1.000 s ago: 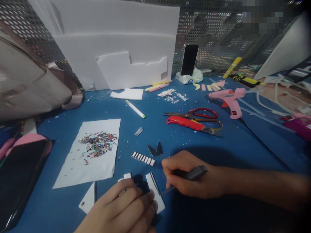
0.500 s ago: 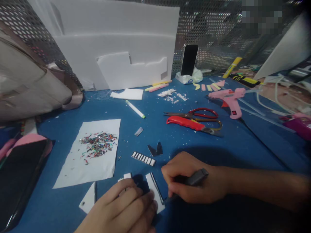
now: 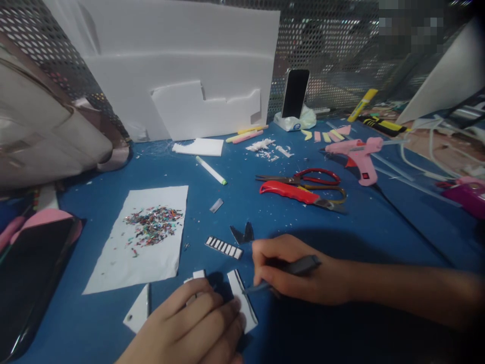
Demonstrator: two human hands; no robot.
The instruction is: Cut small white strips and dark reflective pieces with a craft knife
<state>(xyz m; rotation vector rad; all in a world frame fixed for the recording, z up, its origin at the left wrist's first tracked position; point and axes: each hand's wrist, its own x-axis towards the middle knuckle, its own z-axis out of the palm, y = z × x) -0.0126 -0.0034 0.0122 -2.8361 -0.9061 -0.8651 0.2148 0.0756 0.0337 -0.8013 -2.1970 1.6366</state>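
Blue tabletop (image 3: pixel 162 167), white scraps (image 3: pixel 261 145); perforated screen (image 3: pixel 329 65) behind.

Blue table (image 3: pixel 159 169), white strip (image 3: pixel 235 288), scissors (image 3: pixel 294 180), glue gun (image 3: pixel 359 150)

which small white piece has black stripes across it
The strip nearest the black scraps, barred crosswise; the piece under the left fingertips shows a lengthwise dark line, the triangle one dark spot.
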